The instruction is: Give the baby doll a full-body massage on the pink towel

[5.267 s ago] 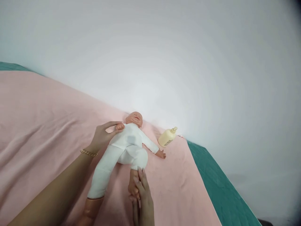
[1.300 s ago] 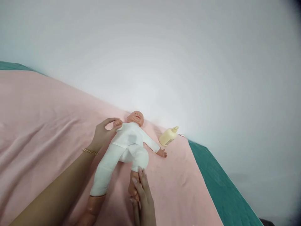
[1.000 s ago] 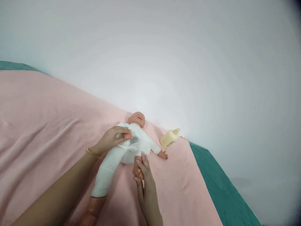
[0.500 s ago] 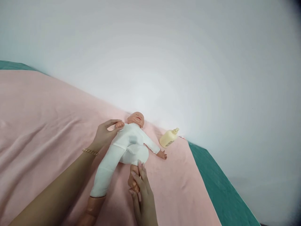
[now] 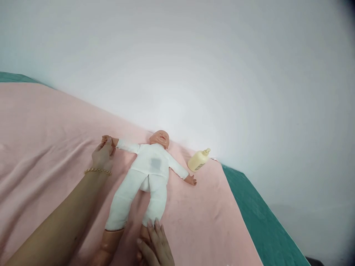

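A baby doll (image 5: 151, 159) in a white cloth suit lies on its back on a pink sheet (image 5: 205, 221), head toward the wall, limbs spread. My left hand (image 5: 104, 153), a gold chain bracelet on its wrist, is closed around the doll's hand at the end of its outstretched arm on the left. Down at the bottom, my right hand (image 5: 158, 244) wraps the lower part of the doll's leg on the right, just below the white cloth; the foot is mostly hidden by my fingers. The doll's other foot (image 5: 108, 245) lies free on the sheet.
A pale yellow pump bottle (image 5: 198, 160) stands beside the doll's arm on the right, near the wall. Green covering (image 5: 266, 210) shows past the sheet's right edge. The white wall (image 5: 177, 74) rises behind the doll.
My left hand has drawn the doll's arm outward to the left, away from its chest. My right hand has moved down, and the doll's bent leg is now straightened toward me.
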A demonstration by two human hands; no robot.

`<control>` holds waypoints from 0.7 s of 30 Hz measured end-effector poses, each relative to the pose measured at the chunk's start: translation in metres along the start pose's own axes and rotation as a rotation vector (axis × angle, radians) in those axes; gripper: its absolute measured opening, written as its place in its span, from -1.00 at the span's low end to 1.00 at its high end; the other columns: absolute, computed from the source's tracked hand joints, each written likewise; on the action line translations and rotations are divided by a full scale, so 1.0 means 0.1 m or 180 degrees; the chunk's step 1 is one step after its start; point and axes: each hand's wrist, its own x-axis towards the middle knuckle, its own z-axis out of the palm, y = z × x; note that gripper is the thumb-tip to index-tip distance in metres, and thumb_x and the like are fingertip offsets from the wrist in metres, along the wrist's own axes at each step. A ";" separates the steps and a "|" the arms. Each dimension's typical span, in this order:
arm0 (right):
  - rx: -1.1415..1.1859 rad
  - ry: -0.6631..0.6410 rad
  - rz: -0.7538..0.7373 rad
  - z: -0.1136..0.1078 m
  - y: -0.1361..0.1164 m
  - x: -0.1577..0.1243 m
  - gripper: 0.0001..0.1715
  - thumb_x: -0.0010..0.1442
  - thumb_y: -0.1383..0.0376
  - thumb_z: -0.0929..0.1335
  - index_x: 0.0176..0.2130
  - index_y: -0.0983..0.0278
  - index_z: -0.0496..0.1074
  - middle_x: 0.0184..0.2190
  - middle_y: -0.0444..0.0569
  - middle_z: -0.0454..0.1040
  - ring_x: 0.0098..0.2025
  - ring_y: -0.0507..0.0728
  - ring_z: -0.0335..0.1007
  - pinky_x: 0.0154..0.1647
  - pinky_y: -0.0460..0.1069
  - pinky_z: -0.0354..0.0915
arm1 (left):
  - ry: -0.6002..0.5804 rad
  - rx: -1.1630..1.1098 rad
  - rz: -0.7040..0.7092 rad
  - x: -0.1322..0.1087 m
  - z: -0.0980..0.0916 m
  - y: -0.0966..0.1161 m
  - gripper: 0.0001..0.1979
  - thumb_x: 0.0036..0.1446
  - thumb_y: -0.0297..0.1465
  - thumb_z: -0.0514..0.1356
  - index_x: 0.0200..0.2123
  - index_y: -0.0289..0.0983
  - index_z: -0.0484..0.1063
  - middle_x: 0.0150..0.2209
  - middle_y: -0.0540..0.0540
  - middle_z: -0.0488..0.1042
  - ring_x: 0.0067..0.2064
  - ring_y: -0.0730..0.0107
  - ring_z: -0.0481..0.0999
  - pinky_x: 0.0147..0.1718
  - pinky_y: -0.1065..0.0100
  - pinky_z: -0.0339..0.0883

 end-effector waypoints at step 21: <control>0.0743 -0.0617 0.0946 -0.22 0.30 0.62 -0.40 0.30 0.46 0.18 0.29 0.18 0.10 0.26 0.02 0.22 0.32 0.19 0.01 0.25 0.21 0.16 | -0.2184 0.2161 0.1472 -0.44 0.15 -0.04 -0.70 -0.04 -0.30 0.34 -0.18 -0.22 0.55 -0.12 -0.08 0.58 -0.04 0.18 0.52 0.01 0.22 0.35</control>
